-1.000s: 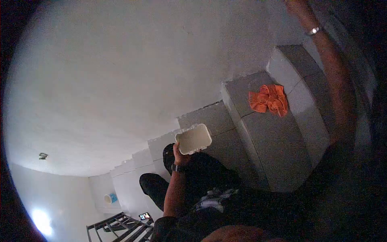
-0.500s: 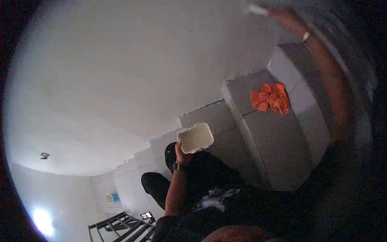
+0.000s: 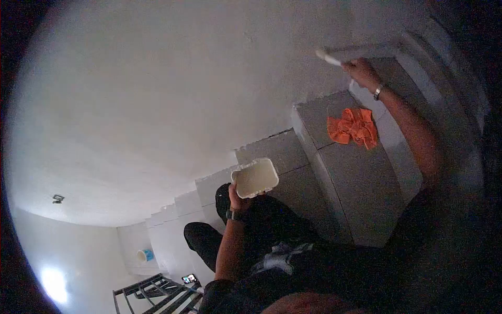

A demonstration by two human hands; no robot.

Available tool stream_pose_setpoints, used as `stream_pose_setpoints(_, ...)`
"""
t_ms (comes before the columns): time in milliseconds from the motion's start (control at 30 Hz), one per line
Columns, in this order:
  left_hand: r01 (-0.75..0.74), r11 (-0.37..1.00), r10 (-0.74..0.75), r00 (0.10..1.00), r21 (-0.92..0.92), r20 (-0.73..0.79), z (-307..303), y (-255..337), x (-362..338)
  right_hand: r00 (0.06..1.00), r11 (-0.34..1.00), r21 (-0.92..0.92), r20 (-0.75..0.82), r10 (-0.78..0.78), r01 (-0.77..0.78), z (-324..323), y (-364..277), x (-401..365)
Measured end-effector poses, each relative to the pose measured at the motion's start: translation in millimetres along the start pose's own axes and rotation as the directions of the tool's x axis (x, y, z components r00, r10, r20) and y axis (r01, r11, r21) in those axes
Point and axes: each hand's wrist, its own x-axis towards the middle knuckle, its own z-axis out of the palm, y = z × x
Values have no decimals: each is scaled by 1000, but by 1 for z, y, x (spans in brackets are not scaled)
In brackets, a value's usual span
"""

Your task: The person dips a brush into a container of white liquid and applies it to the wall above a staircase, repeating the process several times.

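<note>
My left hand [image 3: 240, 200] grips a white rectangular tub [image 3: 256, 179] by its near side, with pale paint inside and smears along its rim. At upper right, my right hand [image 3: 362, 72] is closed around the white handle of a paintbrush [image 3: 329, 58]. The brush's pale bristles point left, right by the white wall [image 3: 172, 94]. Below that hand, an orange cloth [image 3: 354, 128] lies crumpled on a grey tiled step.
Tiled stairs [image 3: 361, 183] run from upper right down to lower left along the wall. A dark metal ladder [image 3: 157, 293], a lit phone [image 3: 189, 279] and a white and blue bucket [image 3: 145, 255] are at lower left. A small fixture [image 3: 58, 199] sits on the wall.
My right hand has come down with the paintbrush, closer to the steps and the orange cloth. My left hand and the tub have stayed almost in place.
</note>
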Motion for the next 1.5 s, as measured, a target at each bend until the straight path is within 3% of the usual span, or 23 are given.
stream_pose_setpoints(67,4,1000,-4,1000,-19,7,-6,-4,1,937,964,0,235,259,-267,-5,-4,-7)
stream_pose_setpoints(167,14,1000,-14,1000,-23,26,-4,0,-1,999,995,92,-20,-28,30,-56,-36,1)
stream_pose_setpoints(233,27,1000,-26,999,-9,33,-3,0,-2,985,989,91,-141,-99,113,-113,-89,-5)
stream_pose_setpoints(300,2,999,-4,999,-48,-44,-3,-3,-1,948,942,336,-303,93,15,-155,-122,-3)
stream_pose_setpoints(367,-15,1000,15,999,-8,-29,5,1,-3,933,933,359,-346,102,31,-162,-135,-9)
stream_pose_setpoints(433,-42,999,42,999,28,-11,7,3,-6,922,952,297,-384,52,70,-143,-119,-6)
stream_pose_setpoints(500,-10,1000,11,998,-16,55,-1,3,-2,902,977,60,-399,-163,203,-106,-70,23)
stream_pose_setpoints(533,-13,1000,13,998,-16,58,-4,2,-2,899,968,-55,-363,-247,243,-81,-46,33)
stream_pose_setpoints(600,6,998,6,984,-68,175,-9,0,-2,951,971,-116,-209,-230,209,-34,-17,20)
stream_pose_setpoints(633,3,997,10,984,-71,178,-11,-1,-1,997,998,-47,-63,-45,43,-18,-9,12)
stream_pose_setpoints(700,-172,985,155,922,19,355,-9,0,0,968,957,179,148,202,-227,2,-1,-16)
stream_pose_setpoints(733,-236,971,200,889,38,412,-6,1,0,969,959,178,148,196,-221,-1,4,-13)
stream_pose_setpoints(767,-117,993,106,964,29,243,-4,3,-2,979,983,103,150,139,-155,-4,10,-8)
stream_pose_setpoints(800,5,1000,-5,998,1,70,-2,6,-3,985,977,163,125,119,-139,-16,12,4)
stream_pose_setpoints(900,40,999,-38,997,-18,72,-8,1,-3,999,963,264,23,42,-47,-61,10,41)
stream_pose_setpoints(1033,3,999,-1,999,-43,48,-6,-2,0,973,952,305,-207,102,-35,-153,-87,6)
stream_pose_setpoints(1133,-9,1000,12,995,-28,99,-8,-1,-1,926,930,368,-353,130,10,-162,-110,-4)
stream_pose_setpoints(1200,27,1000,-27,1000,-8,-7,-10,0,-1,876,875,479,-448,179,66,-145,-112,-12)
stream_pose_setpoints(1267,23,999,-22,1000,36,-21,-8,1,-3,871,926,258,-474,-126,275,-77,8,53)
stream_pose_setpoints(1300,8,997,-6,999,77,-36,-7,3,-3,825,944,45,-501,-261,326,-44,17,47)
stream_pose_setpoints(1367,2,993,0,1000,119,-19,-4,6,-7,770,916,-172,-498,-398,362,-3,26,21)
stream_pose_setpoints(1433,-16,987,16,1000,158,0,-5,4,-5,979,992,87,-193,-72,90,22,25,-12)
stream_pose_setpoints(1500,1,1000,-3,992,20,125,-6,5,-2,997,981,179,0,82,-80,19,21,-18)
